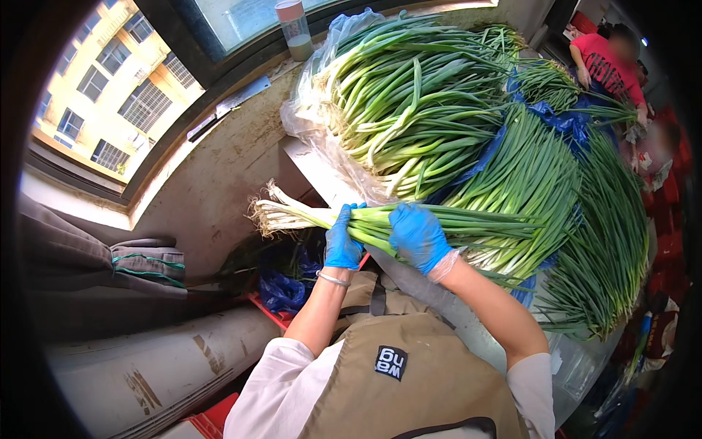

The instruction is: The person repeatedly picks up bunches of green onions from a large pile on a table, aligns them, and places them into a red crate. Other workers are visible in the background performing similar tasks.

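A bunch of green onions [290, 214] lies across both my hands, its white rooted ends to the left and green tops to the right. Gloved in blue, my left hand [344, 238] grips the bunch near the white part. My right hand [418, 236], in a blue glove too, closes on it farther along the green leaves. Just beyond is a large heap of green onions [417, 104] on clear plastic [312, 118]. Further piles of green onions [526, 170] and thinner green stalks [609, 236] lie to the right, partly over blue plastic [570, 120].
A metal table [466, 307] carries the piles. On the window ledge are a cleaver [241, 96], a dark-handled tool [202, 127] and a pink-lidded bottle [296, 33]. A red crate [269, 313] with blue plastic stands below left. Other people, one in a pink shirt [606, 63], are at upper right.
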The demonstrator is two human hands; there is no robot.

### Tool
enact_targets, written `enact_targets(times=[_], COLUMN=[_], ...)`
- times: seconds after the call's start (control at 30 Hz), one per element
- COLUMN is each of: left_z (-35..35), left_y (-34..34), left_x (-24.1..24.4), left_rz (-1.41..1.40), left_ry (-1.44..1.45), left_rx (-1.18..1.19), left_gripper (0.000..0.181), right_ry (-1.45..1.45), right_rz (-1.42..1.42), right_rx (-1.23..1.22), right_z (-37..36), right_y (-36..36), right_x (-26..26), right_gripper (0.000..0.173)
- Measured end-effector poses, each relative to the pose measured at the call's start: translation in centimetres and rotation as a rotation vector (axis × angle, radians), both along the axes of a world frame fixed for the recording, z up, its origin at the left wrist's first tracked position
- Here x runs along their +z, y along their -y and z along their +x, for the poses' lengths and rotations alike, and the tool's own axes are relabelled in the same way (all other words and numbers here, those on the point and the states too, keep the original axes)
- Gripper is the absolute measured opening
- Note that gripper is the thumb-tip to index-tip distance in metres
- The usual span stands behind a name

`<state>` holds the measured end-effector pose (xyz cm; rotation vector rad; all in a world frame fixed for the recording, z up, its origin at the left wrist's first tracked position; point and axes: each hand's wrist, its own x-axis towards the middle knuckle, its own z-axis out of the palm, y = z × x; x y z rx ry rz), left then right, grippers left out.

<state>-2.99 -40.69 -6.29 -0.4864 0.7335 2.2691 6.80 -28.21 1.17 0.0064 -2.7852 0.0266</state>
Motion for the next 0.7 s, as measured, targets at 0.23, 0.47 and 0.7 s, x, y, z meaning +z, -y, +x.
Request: enact_targets(times=[0.23,0.47,0.7], left_z=[0.0,0.3,0.3], left_y=[0.8,-0.4,0.5], left_x=[-1.2,-2.3,-1.2], left_rz=[-0.004,0.242,0.091], left_ry=[-0.081,-0.1,-0.025], left_rx=[-0.062,-0.229,-0.19], left_gripper=[0.026,0.039,0.033], right_ry=[0.077,0.111,0.085], right_rz=[-0.319,-0.517,-0.197], right_rx=[-0.012,0.007,0.11], right_z=[0.6,-0.9,-0.7], right_y=[1.2,3.7,7.7], right_x=[0.9,1.8,9.9], right_gripper=[0.019,0.018,0.041])
